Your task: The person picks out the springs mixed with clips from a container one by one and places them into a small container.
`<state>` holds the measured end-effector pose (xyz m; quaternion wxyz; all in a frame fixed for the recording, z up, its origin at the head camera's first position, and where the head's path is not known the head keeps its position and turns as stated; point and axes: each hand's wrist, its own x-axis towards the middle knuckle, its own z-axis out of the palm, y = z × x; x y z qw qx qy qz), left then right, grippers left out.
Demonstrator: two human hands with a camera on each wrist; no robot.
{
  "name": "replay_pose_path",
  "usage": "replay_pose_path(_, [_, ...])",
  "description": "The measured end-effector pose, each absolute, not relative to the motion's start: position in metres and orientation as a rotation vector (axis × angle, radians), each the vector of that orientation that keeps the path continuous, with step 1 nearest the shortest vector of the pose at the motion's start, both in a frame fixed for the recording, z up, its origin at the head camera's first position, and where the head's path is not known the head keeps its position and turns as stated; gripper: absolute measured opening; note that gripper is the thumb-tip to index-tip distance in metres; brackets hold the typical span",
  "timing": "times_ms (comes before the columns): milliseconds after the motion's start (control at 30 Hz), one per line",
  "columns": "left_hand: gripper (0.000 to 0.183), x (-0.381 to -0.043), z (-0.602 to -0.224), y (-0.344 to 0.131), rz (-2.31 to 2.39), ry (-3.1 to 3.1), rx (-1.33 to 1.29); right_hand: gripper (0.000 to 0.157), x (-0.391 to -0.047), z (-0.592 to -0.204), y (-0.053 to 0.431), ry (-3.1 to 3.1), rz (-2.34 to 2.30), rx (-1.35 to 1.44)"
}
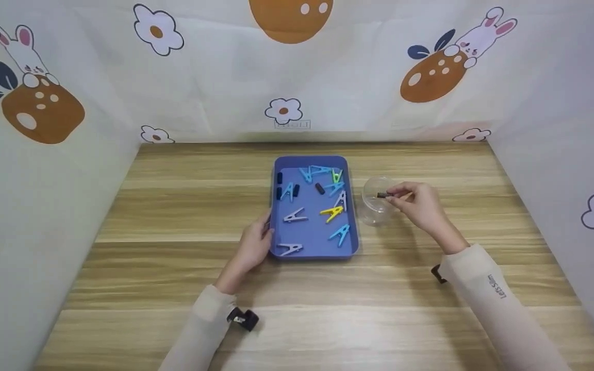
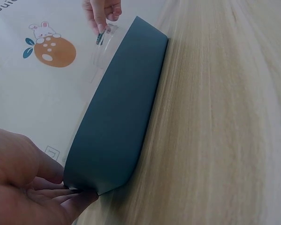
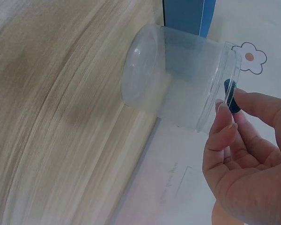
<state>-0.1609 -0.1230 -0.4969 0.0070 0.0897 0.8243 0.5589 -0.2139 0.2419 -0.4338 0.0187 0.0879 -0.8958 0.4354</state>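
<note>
My right hand (image 1: 421, 206) pinches a small dark ribbed cylinder (image 1: 383, 195) between thumb and fingertips. It holds the piece at the mouth of a clear, upright plastic jar (image 3: 187, 79), just right of the tray. On the other side, my left hand (image 1: 253, 245) grips the left wall of a blue rectangular tray (image 1: 315, 257); in the left wrist view its thumb and fingers (image 2: 79, 202) meet the tray's end. Inside the tray lie several plastic clothespins, among them a yellow one (image 1: 332, 213), blue ones (image 1: 341, 234) and grey ones (image 1: 294, 216), plus several small dark cylinders (image 1: 319, 188).
Everything stands on a wood-grain table (image 1: 183, 206). A pale cloth with rabbit and flower prints (image 1: 214, 77) hangs behind and along both sides. Black camera straps (image 1: 244, 318) sit at the wrists.
</note>
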Motion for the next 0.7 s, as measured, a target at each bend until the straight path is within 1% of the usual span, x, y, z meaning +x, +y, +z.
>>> replay_pose_path(700, [0.053, -0.1615, -0.4987, -0.1238, 1.748, 2.594, 0.278, 0.018, -0.2119, -0.4338, 0.2417, -2.769, 1.358, 0.257])
